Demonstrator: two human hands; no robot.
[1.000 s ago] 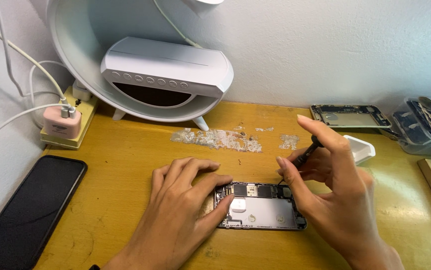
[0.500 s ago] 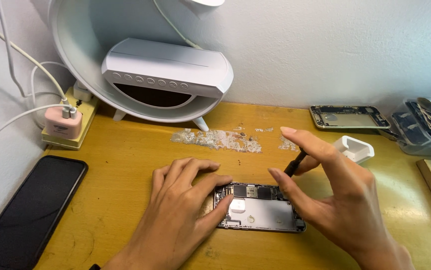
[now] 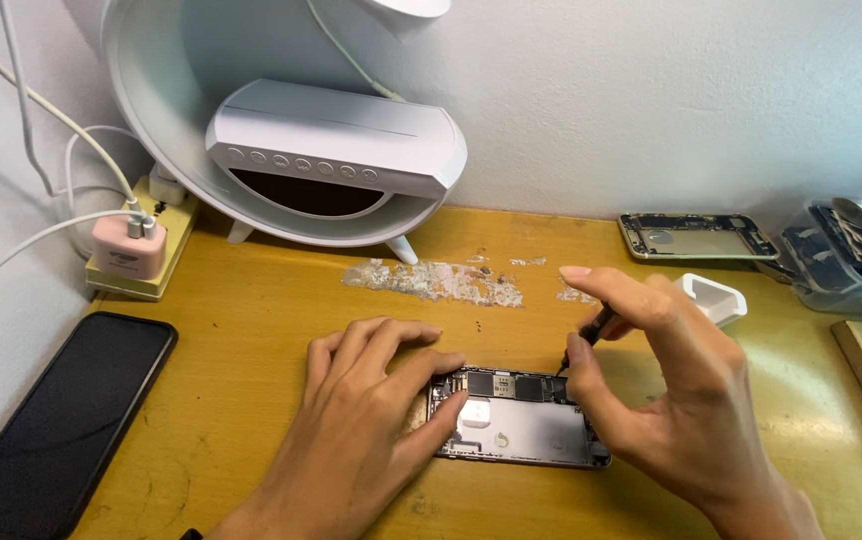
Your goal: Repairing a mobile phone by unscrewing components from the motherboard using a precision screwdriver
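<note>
Screwdriver [image 3: 596,328] pinched in my right hand [image 3: 666,400], tip at the open phone's [image 3: 516,430] top edge; my left hand [image 3: 366,430] lies flat, pinning it to the tabletop [image 3: 251,330]. Board seems still in place, disassembly unfinished.

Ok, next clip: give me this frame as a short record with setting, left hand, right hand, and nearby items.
setting: wooden desk against a white wall
left hand: left hand flat, pressing down the opened phone
right hand: right hand pinches a thin dark tool, tip at the phone's upper edge
nearby: black phone far left, white lamp speaker, empty phone frame, small white tray
</note>
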